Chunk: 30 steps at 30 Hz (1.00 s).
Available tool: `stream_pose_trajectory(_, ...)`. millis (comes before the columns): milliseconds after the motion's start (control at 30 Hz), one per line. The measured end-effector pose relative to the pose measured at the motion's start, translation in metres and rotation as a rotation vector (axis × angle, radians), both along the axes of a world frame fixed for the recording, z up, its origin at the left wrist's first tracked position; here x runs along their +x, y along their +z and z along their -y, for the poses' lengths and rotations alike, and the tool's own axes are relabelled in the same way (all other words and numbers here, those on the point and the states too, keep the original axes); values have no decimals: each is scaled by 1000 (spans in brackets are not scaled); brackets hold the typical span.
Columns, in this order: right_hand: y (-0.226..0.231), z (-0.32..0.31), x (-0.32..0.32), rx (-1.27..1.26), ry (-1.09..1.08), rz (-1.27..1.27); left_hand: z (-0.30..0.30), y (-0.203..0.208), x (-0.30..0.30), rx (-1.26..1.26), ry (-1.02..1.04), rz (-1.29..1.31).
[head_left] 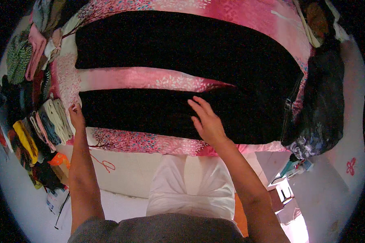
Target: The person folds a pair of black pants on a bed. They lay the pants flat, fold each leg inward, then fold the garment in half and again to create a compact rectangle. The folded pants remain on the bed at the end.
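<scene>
A pair of black trousers lies spread flat, legs pointing left and waist at the right. A buckle shows at the waist end. My left hand is at the hem of the near leg, its fingers pinched together on the cloth's edge. Over the middle of that same leg is my right hand, fingers spread and holding nothing. Whether its fingertips touch the cloth I cannot tell.
Under the trousers is a pink flowered bedspread. Folded clothes are stacked along the left side. A dark cloth heap lies at the right. A red cord hangs near the front edge.
</scene>
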State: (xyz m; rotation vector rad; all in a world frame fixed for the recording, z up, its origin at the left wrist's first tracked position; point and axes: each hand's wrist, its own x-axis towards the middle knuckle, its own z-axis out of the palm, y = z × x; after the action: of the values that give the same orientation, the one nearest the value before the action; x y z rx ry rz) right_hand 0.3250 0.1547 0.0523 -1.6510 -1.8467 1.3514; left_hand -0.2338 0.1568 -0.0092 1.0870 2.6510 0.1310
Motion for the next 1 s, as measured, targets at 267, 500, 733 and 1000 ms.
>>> stream_pose_trajectory(267, -44, 128, 184, 156, -875, 323, 97, -35, -4, 183, 425, -169)
stream_pose_trajectory(500, -87, 221, 349, -465, -1685, -415, 123, -44, 88, 584, 975, 1035)
stream_pose_trajectory(733, -72, 139, 273, -604, -1533, -815, 90, 1, 140, 715, 1039, 1257)
stream_pose_trajectory(1000, -49, 174, 305, -401, -1504, -376, 69, 30, 163, 985, 1074, 1273)
